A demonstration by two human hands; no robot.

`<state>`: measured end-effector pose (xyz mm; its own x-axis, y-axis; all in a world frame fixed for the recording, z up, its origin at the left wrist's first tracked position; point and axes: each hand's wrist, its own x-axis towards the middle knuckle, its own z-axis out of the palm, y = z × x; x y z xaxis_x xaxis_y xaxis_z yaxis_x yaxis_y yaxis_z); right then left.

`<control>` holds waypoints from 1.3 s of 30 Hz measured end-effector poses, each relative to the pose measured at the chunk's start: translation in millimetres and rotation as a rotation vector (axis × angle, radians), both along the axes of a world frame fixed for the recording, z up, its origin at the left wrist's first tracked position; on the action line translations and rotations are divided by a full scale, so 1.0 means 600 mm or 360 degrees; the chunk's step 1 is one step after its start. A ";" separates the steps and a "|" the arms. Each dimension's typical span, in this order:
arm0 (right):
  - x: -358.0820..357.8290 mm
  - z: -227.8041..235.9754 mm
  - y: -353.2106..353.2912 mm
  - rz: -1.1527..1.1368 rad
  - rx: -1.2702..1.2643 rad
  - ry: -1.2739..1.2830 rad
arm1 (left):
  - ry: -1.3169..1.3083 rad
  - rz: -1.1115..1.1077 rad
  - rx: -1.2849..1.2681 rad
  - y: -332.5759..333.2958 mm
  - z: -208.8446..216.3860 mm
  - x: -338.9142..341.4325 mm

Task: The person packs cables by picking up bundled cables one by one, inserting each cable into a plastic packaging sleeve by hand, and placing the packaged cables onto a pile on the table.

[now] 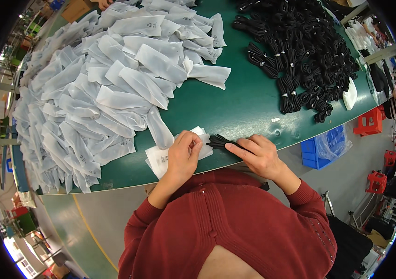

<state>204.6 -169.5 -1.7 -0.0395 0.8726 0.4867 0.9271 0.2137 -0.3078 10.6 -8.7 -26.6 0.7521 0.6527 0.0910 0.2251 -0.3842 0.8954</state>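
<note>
My right hand (262,158) grips a coiled black cable bundle (219,141) near the table's front edge. The bundle's left end meets the mouth of a translucent white plastic bag; how far it is inside I cannot tell. My left hand (183,156) is closed with thumb and fingertips together at that bag, on top of a small stack of flat bags (157,159). A large heap of translucent bags (114,88), apparently filled, spreads over the table's left side. At the back right lies a pile of tied black cable bundles (300,56).
The green table (207,109) has a curved front edge close to my body. A white scrap (350,94) lies by the cable pile. Below the right edge stand a blue crate (316,153) with clear plastic and red crates (369,122). Another person's hand (104,3) shows at the far left.
</note>
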 end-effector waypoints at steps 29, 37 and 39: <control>0.036 -0.035 0.065 -0.0459 -0.0358 0.0476 | -0.0111 0.0055 0.0215 -0.015 -0.017 0.011; 0.014 0.021 0.021 -0.0041 -0.0580 0.0660 | -0.0183 0.0068 0.0145 -0.009 -0.014 0.008; 0.014 0.018 0.021 -0.0030 -0.0656 0.0552 | -0.0191 0.0058 0.0123 -0.009 -0.013 0.008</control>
<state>212.9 -157.0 9.2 0.0803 0.9931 0.0853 0.7587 -0.0055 -0.6514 15.2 -14.2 -34.6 0.7087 0.6670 0.2299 0.1334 -0.4467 0.8847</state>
